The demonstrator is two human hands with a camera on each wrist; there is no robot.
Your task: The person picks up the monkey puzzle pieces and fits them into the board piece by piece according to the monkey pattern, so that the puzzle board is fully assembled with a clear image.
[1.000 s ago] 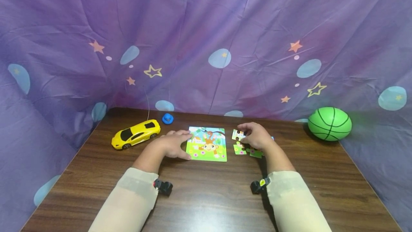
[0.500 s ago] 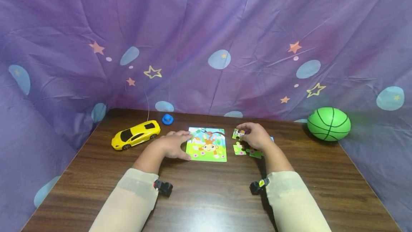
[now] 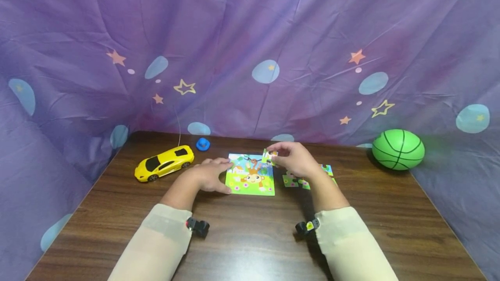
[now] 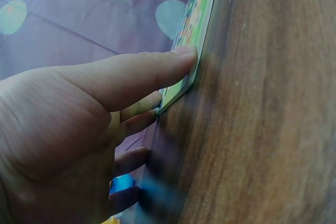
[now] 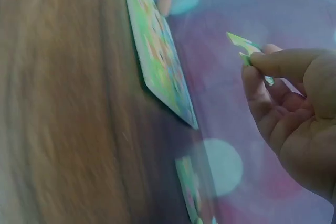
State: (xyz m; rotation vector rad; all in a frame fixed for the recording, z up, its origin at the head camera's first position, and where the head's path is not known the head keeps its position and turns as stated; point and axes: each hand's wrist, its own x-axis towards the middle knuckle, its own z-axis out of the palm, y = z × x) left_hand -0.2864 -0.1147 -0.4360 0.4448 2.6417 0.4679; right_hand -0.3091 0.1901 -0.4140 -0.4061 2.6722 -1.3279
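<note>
My right hand pinches a jigsaw puzzle piece between thumb and fingers, above the far right corner of a square puzzle board with a monkey picture. In the right wrist view, the green-edged piece is raised apart from the board. My left hand rests at the board's left side, thumb and fingers spread. In the left wrist view, its nearly straight thumb touches the board's edge. Right of the board lie loose puzzle pieces, partly hidden by my right hand.
A yellow toy car stands to the left, with a small blue toy behind it. At the far right sits a green ball. A purple curtain hangs behind the wooden table.
My right hand has lifted the puzzle piece from the loose pieces and carried it left, over the board's far right corner. My left hand has stayed in place.
</note>
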